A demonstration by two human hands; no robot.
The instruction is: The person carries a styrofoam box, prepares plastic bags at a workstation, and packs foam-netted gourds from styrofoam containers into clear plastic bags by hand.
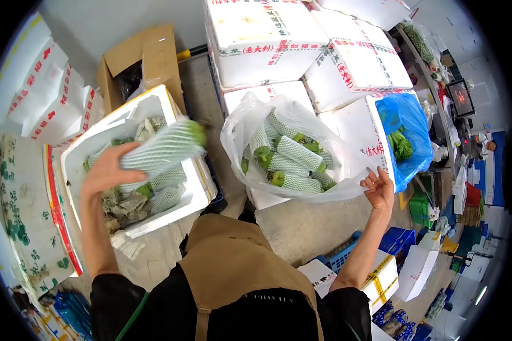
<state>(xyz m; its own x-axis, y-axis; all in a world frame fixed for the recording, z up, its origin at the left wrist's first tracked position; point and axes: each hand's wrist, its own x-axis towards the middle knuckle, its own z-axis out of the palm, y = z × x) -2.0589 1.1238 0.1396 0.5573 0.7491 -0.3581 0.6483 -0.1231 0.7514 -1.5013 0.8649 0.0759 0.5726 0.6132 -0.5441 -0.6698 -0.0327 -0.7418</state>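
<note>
My left hand is wrapped round a zucchini in a white foam net sleeve, its green end blurred and pointing right. It is above an open white foam box, where more sleeved zucchini lie among crumpled paper. On the right, a clear plastic bag stands wide open with several sleeved zucchini inside. The fingers of my right hand are closed on the bag's right rim, holding it out.
White foam boxes with red print are stacked ahead. A blue bag of leafy greens sits in a foam box at right. Behind the left box stands an open cardboard box. Crates and boxes occupy the floor at lower right.
</note>
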